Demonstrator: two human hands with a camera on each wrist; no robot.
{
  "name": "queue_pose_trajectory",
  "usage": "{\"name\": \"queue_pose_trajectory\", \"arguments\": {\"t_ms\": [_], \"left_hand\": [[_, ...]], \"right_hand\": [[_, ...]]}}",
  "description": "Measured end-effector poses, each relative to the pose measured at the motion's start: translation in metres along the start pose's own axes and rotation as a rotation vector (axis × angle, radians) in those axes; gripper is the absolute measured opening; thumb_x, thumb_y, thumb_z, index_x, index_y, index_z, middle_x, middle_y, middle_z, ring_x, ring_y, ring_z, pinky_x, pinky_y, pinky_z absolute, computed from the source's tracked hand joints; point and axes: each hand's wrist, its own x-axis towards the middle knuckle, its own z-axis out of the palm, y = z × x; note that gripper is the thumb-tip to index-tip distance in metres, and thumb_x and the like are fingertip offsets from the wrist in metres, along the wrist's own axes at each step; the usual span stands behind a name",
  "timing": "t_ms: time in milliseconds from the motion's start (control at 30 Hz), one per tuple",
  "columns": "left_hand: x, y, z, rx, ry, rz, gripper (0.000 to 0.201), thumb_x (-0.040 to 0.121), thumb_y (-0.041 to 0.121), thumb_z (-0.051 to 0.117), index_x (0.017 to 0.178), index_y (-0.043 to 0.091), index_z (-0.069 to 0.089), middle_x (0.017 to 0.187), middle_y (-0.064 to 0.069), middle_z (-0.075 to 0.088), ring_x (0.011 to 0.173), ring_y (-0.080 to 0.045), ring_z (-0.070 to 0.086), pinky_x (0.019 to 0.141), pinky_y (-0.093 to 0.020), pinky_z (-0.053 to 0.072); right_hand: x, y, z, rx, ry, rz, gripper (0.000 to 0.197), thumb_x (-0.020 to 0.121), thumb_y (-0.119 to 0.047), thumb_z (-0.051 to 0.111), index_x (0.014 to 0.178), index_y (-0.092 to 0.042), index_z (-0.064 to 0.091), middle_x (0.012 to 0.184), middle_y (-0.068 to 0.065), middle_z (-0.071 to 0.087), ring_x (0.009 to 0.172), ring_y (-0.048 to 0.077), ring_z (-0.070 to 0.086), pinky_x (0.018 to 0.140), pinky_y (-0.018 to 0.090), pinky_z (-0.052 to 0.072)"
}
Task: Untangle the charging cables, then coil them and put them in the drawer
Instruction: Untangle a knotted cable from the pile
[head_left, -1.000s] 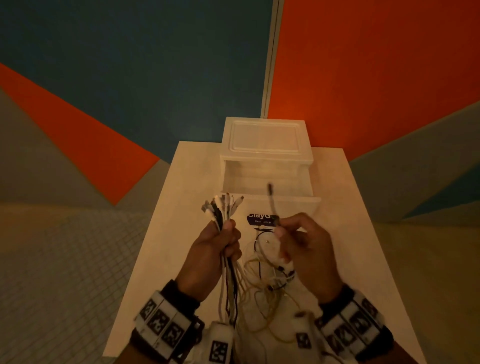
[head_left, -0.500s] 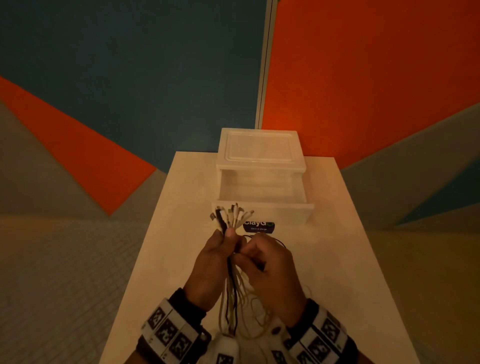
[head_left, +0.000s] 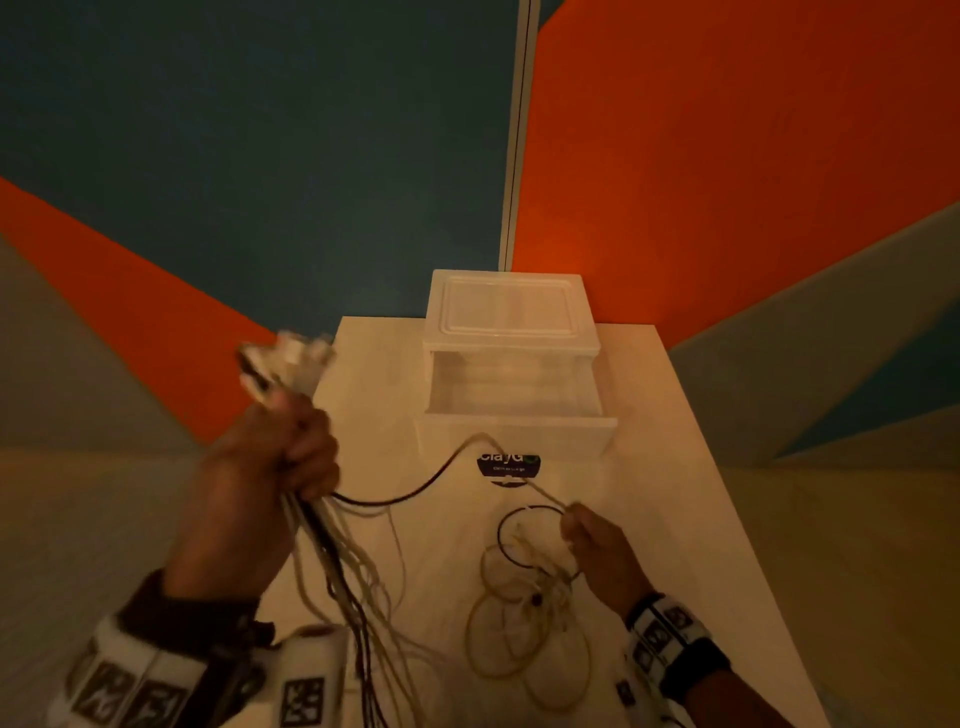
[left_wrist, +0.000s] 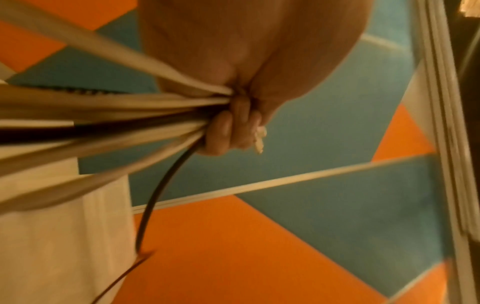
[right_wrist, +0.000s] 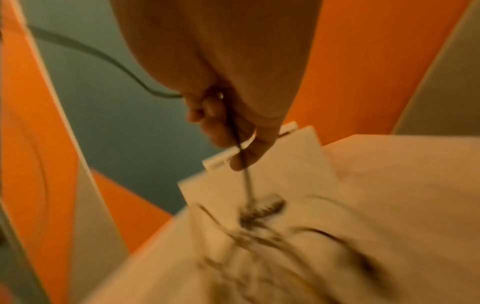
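My left hand (head_left: 291, 457) grips a bundle of white and black charging cables (head_left: 337, 566), raised at the left, with the plug ends (head_left: 285, 358) sticking out above the fist. The left wrist view shows the fingers (left_wrist: 233, 131) curled round the bundle (left_wrist: 109, 115). My right hand (head_left: 597, 540) pinches one dark cable (head_left: 410, 493) that runs across from the left fist; the right wrist view shows that cable (right_wrist: 239, 139) passing between its fingers. Loose cable loops (head_left: 524, 618) lie tangled on the table under the right hand. The white drawer (head_left: 514, 410) stands pulled out.
The drawer unit (head_left: 509, 312) sits at the far end of the white table (head_left: 691, 519), against an orange and blue wall. A dark sticker (head_left: 506, 465) lies in front of the drawer. The table drops off on both sides to the floor.
The hands, together before, have moved apart: the left lifted the bundle up and left, the right drew one cable down to the right. The view has tilted.
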Motion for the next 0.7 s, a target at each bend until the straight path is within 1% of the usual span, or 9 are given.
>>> {"name": "queue_pose_trajectory", "arguments": {"t_ms": [133,233,300,333,433,500,567,633,700], "left_hand": [[-0.009,-0.053,0.027,0.435,0.104,-0.174,0.026,0.099,0.028,0.048,0.090,0.004,0.048,0.067,-0.010,0.061,0.045,-0.011,0.028,0.043,-0.022,0.030],[-0.009,-0.074,0.046,0.429,0.150,-0.165,0.029,0.101,0.023,0.044,0.106,-0.005,0.049,0.056,0.006,0.059,0.046,-0.010,0.031,0.045,-0.022,0.033],[-0.006,-0.077,0.046,0.365,0.180,-0.143,0.024,0.103,0.018,0.042,0.106,-0.003,0.051,0.062,0.002,0.056,0.048,-0.011,0.031,0.046,-0.023,0.034],[-0.004,-0.076,0.045,0.321,0.182,-0.141,0.021,0.103,0.018,0.042,0.103,-0.001,0.051,0.069,-0.012,0.050,0.049,-0.012,0.029,0.047,-0.024,0.032],[-0.003,-0.076,0.043,0.271,0.154,-0.142,0.026,0.103,0.018,0.040,0.105,-0.006,0.052,0.088,-0.021,0.054,0.049,-0.012,0.030,0.046,-0.023,0.031],[-0.005,-0.076,0.048,0.295,0.122,-0.127,0.028,0.098,0.025,0.044,0.098,-0.002,0.051,0.078,-0.012,0.055,0.049,-0.010,0.031,0.046,-0.022,0.030],[-0.004,-0.069,0.048,0.316,0.120,-0.073,0.027,0.095,0.029,0.052,0.092,0.003,0.047,0.071,-0.001,0.051,0.049,-0.008,0.030,0.047,-0.021,0.031],[0.002,-0.049,0.038,0.256,0.143,0.000,0.021,0.094,0.027,0.056,0.085,0.011,0.046,0.066,0.006,0.051,0.049,-0.005,0.031,0.046,-0.018,0.030],[0.007,-0.021,0.025,0.157,0.119,0.063,0.016,0.097,0.022,0.045,0.082,0.017,0.047,0.064,0.008,0.047,0.048,-0.003,0.030,0.044,-0.017,0.027]], "right_hand": [[0.016,-0.098,0.011,0.054,0.087,-0.175,0.030,0.103,-0.024,0.043,0.074,-0.025,0.049,0.057,-0.010,0.045,0.051,0.001,0.038,0.052,0.019,0.030],[0.002,-0.145,0.030,-0.087,0.064,-0.333,0.036,0.101,-0.044,0.033,0.079,-0.019,0.049,0.057,-0.009,0.041,0.052,0.006,0.043,0.051,0.017,0.026],[-0.010,-0.154,0.036,-0.111,0.051,-0.346,0.045,0.098,-0.051,0.024,0.087,-0.018,0.054,0.059,-0.011,0.042,0.054,0.008,0.044,0.051,0.020,0.028],[-0.015,-0.155,0.036,-0.119,0.045,-0.362,0.049,0.098,-0.052,0.023,0.093,-0.017,0.057,0.059,-0.012,0.042,0.055,0.008,0.044,0.052,0.021,0.028],[-0.023,-0.153,0.036,-0.156,-0.016,-0.443,0.049,0.100,-0.052,0.021,0.097,-0.018,0.057,0.063,-0.015,0.040,0.057,0.008,0.043,0.053,0.030,0.035],[-0.024,-0.148,0.037,-0.114,-0.082,-0.475,0.039,0.100,-0.051,0.024,0.083,-0.024,0.047,0.068,-0.015,0.042,0.059,0.008,0.043,0.056,0.036,0.037],[-0.022,-0.134,0.036,-0.071,-0.136,-0.441,0.044,0.098,-0.056,0.024,0.082,-0.022,0.047,0.070,-0.016,0.045,0.061,0.005,0.044,0.058,0.035,0.039],[-0.016,-0.102,0.033,-0.075,-0.196,-0.348,0.043,0.097,-0.059,0.025,0.085,-0.025,0.047,0.070,-0.017,0.046,0.062,0.001,0.045,0.059,0.027,0.038],[-0.006,-0.053,0.028,-0.131,-0.251,-0.187,0.030,0.095,-0.064,0.025,0.085,-0.041,0.042,0.079,-0.022,0.048,0.069,-0.006,0.045,0.070,0.017,0.036]]}}
